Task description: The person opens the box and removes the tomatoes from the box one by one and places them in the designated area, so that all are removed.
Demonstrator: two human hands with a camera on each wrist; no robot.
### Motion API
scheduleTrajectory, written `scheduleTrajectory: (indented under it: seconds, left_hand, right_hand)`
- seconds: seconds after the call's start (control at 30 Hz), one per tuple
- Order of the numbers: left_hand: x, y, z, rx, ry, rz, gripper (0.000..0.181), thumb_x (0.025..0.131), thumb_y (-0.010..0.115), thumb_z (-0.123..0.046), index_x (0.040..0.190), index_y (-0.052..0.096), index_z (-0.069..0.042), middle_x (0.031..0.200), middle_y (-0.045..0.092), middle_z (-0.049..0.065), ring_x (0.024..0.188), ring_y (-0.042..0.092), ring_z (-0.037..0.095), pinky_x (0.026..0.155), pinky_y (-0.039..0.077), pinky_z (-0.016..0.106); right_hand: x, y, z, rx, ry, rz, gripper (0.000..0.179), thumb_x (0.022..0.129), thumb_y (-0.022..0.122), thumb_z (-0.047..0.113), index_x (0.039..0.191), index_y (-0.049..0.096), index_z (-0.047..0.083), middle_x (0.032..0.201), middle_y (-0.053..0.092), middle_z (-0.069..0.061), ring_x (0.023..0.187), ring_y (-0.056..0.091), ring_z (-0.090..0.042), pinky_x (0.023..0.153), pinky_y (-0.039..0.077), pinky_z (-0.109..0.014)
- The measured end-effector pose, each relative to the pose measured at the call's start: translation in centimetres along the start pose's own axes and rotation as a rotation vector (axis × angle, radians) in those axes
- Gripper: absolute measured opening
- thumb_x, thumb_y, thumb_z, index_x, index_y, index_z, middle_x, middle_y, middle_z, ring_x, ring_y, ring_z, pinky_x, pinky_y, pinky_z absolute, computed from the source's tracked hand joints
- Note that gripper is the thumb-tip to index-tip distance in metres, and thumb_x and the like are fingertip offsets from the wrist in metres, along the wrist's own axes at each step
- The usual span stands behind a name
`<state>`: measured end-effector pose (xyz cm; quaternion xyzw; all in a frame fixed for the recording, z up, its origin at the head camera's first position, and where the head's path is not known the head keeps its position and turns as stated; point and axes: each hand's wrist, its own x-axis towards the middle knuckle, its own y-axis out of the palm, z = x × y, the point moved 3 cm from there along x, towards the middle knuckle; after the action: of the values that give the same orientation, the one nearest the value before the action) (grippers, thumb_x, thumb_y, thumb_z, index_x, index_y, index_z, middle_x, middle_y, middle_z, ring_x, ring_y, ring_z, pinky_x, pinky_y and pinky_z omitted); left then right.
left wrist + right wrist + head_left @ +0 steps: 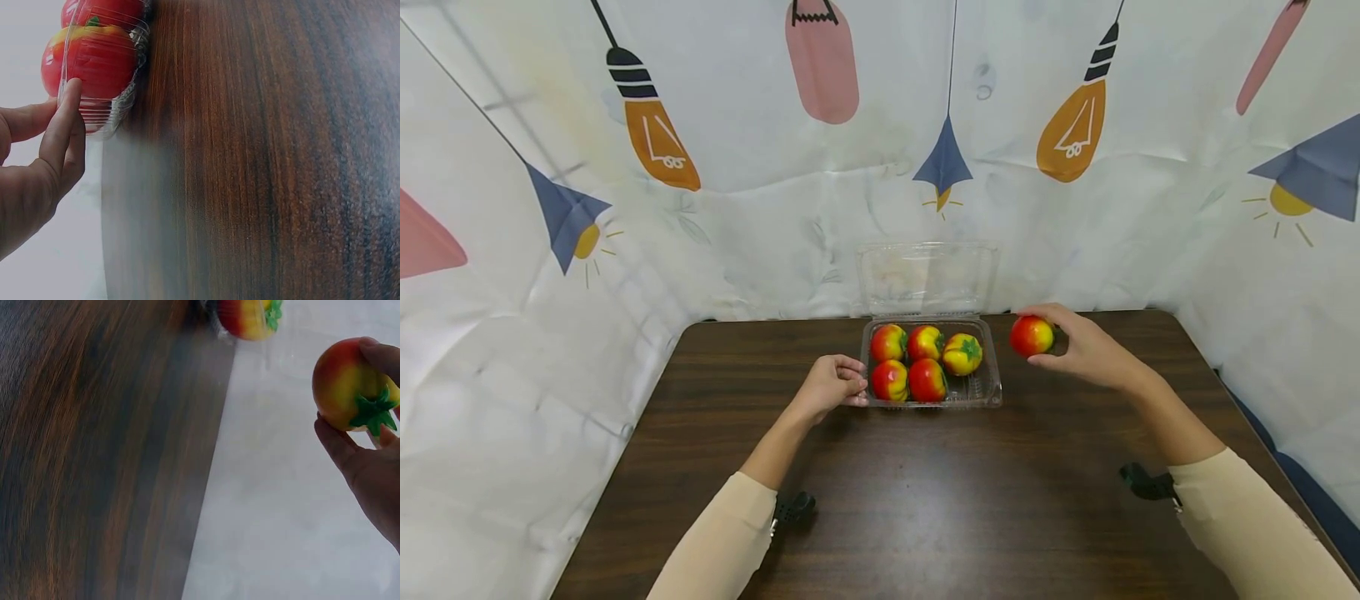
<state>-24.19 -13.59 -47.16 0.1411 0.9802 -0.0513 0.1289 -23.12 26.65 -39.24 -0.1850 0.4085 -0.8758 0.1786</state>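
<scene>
A clear plastic clamshell box (992, 392) lies on the table with its lid (928, 279) raised against the cloth behind. Inside are several red-and-yellow tomatoes (927, 381) with green leafy tops, three along the back and two at front left and middle. My left hand (833, 385) pinches the box's left rim between thumb and fingers; the left wrist view shows a red tomato (100, 65) just behind that wall. To the right of the box, my right hand (1082, 350) grips another tomato (342, 384) between thumb and fingers, apart from the box.
A dark wood-grain table (880, 508) extends in front of the box and to both sides. White cloth (760, 242) printed with lamps and bulbs hangs along the back and sides. A dark strap (1146, 482) shows at my right wrist.
</scene>
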Motion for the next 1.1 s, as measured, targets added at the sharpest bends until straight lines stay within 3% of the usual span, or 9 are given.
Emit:
scheduleTrajectory:
  seconds: [0.07, 0.17, 0.33, 0.6, 0.83, 1.1]
  left_hand:
    - [0.1, 0.0, 0.1, 0.002, -0.009, -0.007, 0.029, 0.094, 0.062, 0.017, 0.122, 0.055, 0.017, 0.086, 0.06, 0.012, 0.067, 0.068, 0.017, 0.065, 0.067, 0.031]
    - [0.2, -0.1, 0.1, 0.009, -0.019, -0.013, 0.031, 0.094, 0.063, 0.016, 0.124, 0.055, 0.016, 0.087, 0.06, 0.012, 0.067, 0.068, 0.017, 0.065, 0.067, 0.032]
    - [0.2, -0.1, 0.1, 0.01, -0.009, 0.0, 0.033, 0.094, 0.062, 0.016, 0.125, 0.052, 0.019, 0.087, 0.061, 0.013, 0.066, 0.069, 0.016, 0.066, 0.067, 0.032]
    - [0.1, -0.1, 0.1, 0.003, -0.016, 0.002, 0.031, 0.095, 0.062, 0.016, 0.124, 0.053, 0.018, 0.087, 0.061, 0.012, 0.066, 0.069, 0.016, 0.065, 0.067, 0.031]
    - [0.1, 0.0, 0.0, 0.004, -0.011, 0.0, 0.031, 0.095, 0.061, 0.016, 0.124, 0.053, 0.018, 0.087, 0.062, 0.012, 0.067, 0.069, 0.017, 0.065, 0.067, 0.031]
    - [0.0, 0.0, -0.2, 0.012, -0.011, -0.001, 0.031, 0.095, 0.061, 0.015, 0.125, 0.052, 0.018, 0.088, 0.061, 0.012, 0.067, 0.07, 0.016, 0.065, 0.067, 0.031]
  right_hand:
    - [0.0, -0.2, -0.3, -0.009, 0.041, 0.003, 0.069, 0.089, 0.083, 0.018, 0.148, 0.049, 0.012, 0.145, 0.055, -0.014, 0.113, 0.059, -0.026, 0.088, 0.056, -0.028]
    - [0.1, -0.4, -0.7, -0.012, 0.104, 0.004, 0.071, 0.09, 0.083, 0.022, 0.149, 0.046, 0.012, 0.14, 0.059, -0.017, 0.112, 0.061, -0.031, 0.09, 0.058, -0.04]
    - [0.6, -0.8, -1.2, -0.007, 0.144, 0.001, 0.07, 0.092, 0.081, 0.024, 0.148, 0.043, 0.01, 0.137, 0.06, -0.023, 0.114, 0.062, -0.037, 0.093, 0.058, -0.055]
    - [1.8, -0.9, -2.3, -0.032, 0.182, 0.018, 0.071, 0.092, 0.081, 0.022, 0.149, 0.043, 0.006, 0.143, 0.055, -0.023, 0.115, 0.059, -0.037, 0.097, 0.055, -0.057]
    - [3.0, -0.8, -3.7, -0.054, 0.189, 0.022, 0.072, 0.093, 0.079, 0.02, 0.152, 0.043, 0.002, 0.155, 0.044, -0.025, 0.13, 0.05, -0.043, 0.107, 0.047, -0.064]
    - [4.0, -0.1, -5.6, -0.053, 0.202, 0.033, 0.071, 0.094, 0.078, 0.018, 0.153, 0.042, 0.001, 0.155, 0.043, -0.027, 0.132, 0.048, -0.046, 0.109, 0.045, -0.065]
